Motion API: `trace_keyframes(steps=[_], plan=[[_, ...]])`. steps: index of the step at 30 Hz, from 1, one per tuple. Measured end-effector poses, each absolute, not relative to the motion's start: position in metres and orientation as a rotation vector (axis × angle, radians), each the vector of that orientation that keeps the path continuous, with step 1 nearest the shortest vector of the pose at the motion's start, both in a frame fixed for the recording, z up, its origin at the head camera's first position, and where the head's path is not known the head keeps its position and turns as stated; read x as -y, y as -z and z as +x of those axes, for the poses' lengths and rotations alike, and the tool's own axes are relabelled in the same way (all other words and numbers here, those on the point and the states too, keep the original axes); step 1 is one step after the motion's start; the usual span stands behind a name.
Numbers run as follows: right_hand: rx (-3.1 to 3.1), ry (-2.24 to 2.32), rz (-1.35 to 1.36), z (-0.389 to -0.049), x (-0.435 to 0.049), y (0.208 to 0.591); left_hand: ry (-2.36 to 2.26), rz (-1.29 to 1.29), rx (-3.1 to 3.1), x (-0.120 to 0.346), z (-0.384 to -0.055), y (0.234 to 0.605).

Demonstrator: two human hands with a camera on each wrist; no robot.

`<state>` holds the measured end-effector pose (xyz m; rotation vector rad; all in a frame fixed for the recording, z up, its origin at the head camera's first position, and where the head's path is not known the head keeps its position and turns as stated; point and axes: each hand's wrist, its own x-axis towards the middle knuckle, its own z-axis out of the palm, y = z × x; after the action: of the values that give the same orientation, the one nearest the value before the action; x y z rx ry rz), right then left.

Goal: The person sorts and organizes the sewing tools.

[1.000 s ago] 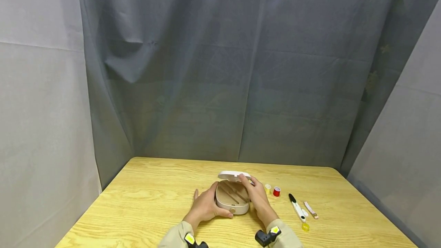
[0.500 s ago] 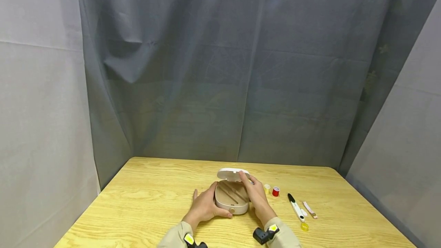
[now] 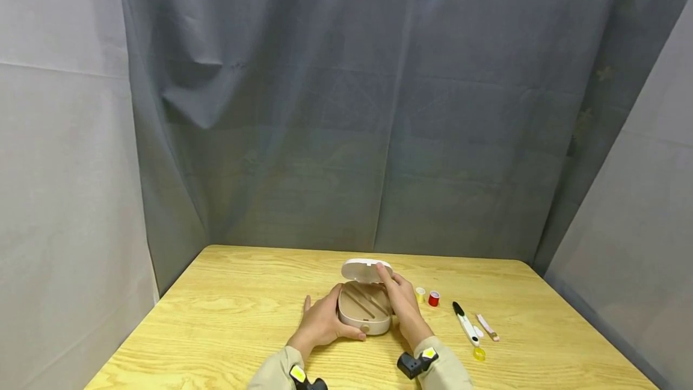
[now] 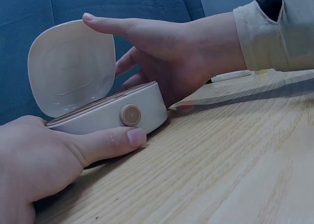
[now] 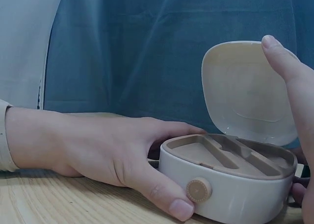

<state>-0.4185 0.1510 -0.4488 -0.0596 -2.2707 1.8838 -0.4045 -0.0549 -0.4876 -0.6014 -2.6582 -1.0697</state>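
Observation:
A small white storage box with a brown divided tray and a round brown knob sits on the table, its lid tilted up at the back. My left hand grips the box's left side; its thumb lies along the front wall below the knob, and the other fingers pass behind, mostly hidden. At the right, my right hand holds the raised lid, thumb on its upper edge and fingers behind it, partly hidden. The tray's compartments show nothing in them.
Right of the box stand a yellow thread spool and a red thread spool. Farther right lie a white tool with a black tip, a small pinkish strip and a yellow disc. A grey curtain hangs behind the table.
The lid has swung farther up and back, with my right thumb rising along with it. My left hand and the box have stayed in place.

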Motion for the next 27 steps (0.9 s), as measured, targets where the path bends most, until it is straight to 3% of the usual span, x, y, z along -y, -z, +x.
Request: trace_keyframes(steps=[27], plan=[[2.226, -2.173, -0.038, -0.431, -0.157, 0.442, 1.105, -0.600, 2.637, 0.055, -0.403, 0.488]])
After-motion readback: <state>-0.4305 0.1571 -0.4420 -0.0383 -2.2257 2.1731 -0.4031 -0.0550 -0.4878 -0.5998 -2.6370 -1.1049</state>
